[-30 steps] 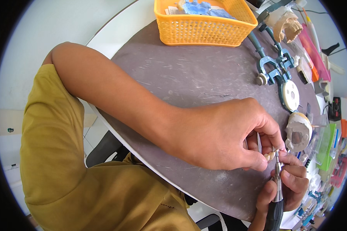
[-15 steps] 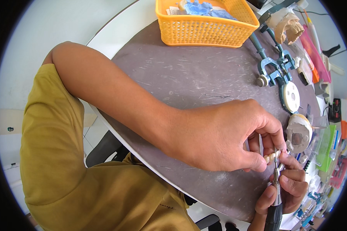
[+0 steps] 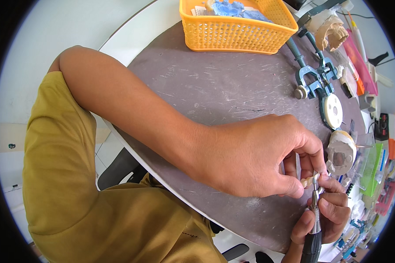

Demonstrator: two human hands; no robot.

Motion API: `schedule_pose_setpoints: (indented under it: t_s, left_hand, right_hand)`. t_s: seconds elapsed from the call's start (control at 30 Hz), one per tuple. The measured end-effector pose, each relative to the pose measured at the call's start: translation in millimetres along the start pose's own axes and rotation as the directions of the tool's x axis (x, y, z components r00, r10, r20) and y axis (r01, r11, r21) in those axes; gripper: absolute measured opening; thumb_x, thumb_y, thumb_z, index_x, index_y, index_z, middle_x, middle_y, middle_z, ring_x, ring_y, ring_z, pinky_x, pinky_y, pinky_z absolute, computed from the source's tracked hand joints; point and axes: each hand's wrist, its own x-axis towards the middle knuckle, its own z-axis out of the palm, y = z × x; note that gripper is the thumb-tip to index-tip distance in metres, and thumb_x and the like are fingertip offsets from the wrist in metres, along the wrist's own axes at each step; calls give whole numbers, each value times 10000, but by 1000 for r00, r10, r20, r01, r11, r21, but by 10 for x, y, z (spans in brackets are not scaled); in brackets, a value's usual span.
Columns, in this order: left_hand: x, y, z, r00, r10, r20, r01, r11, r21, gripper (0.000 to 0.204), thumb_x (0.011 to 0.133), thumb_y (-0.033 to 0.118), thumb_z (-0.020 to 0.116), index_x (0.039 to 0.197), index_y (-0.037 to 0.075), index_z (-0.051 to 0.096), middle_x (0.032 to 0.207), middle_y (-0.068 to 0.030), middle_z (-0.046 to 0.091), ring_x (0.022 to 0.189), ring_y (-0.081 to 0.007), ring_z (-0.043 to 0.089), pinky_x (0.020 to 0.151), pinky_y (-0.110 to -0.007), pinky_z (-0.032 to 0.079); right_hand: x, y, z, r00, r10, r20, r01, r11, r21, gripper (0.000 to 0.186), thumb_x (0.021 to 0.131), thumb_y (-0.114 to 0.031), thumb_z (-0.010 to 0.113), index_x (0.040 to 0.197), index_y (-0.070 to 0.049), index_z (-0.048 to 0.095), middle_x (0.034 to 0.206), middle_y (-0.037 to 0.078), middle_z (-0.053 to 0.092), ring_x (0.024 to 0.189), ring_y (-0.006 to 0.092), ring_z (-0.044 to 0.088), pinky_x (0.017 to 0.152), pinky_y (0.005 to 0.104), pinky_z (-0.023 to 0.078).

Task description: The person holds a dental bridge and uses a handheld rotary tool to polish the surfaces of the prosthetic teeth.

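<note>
My left hand (image 3: 254, 155) pinches a small cream-coloured row of dental teeth (image 3: 308, 181) between thumb and fingers, over the lower right of the worktop. My right hand (image 3: 327, 219), below it, grips a rotary handpiece (image 3: 314, 223) with a dark body and metal nose, its small tip touching or very close to the teeth; right fingertips rest by the left fingers. Just beside the hands is a grey plaster cast (image 3: 342, 155).
A yellow mesh basket (image 3: 237, 37) with blue moulded pieces sits at the top on the grey worktop (image 3: 184, 79). A teal metal articulator (image 3: 314, 79), a beige jaw cast (image 3: 331, 33), a white disc (image 3: 332, 109), a green tray (image 3: 373, 166) and several tools crowd the right side.
My left hand has shifted slightly down and right with the teeth. My right fingers have moved slightly. Both keep their holds.
</note>
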Motion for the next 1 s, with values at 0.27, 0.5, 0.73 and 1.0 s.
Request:
schedule_pose_setpoints:
  t_s: [0.27,0.5,0.73,1.0]
  left_hand:
    - [-1,3,0,1000,-13,-4,14,999,37,239,771,70,688,963,-63,640,768,-95,646,730,-144,611,673,-284,506]
    - [13,-2,0,1000,12,-4,-12,1000,7,238,770,70,683,961,-65,639,778,-103,651,739,-152,616,684,-289,506]
    - [-1,-16,-7,1000,18,0,-18,1000,6,239,768,58,679,967,-67,634,788,-107,649,745,-156,618,690,-290,509]
    - [3,-13,-1,1000,16,-3,-16,1000,1,239,768,45,680,970,-71,629,778,-110,648,740,-152,621,685,-286,510]
  right_hand:
    - [-16,21,65,997,-1,-76,-1,1000,-31,281,896,-297,652,1001,-96,485,855,94,519,1033,294,554,919,432,455]
    - [-52,-18,74,990,36,-139,-29,998,52,326,894,-371,655,988,-122,467,811,70,478,1035,298,574,913,430,471]
    - [-60,14,41,996,32,-81,-32,999,-1,323,897,-375,649,986,-123,466,811,67,482,1041,297,580,899,416,489]
    - [-25,10,49,997,9,-76,-11,1000,-23,293,897,-338,649,972,-109,482,817,81,502,1041,293,570,913,415,476]
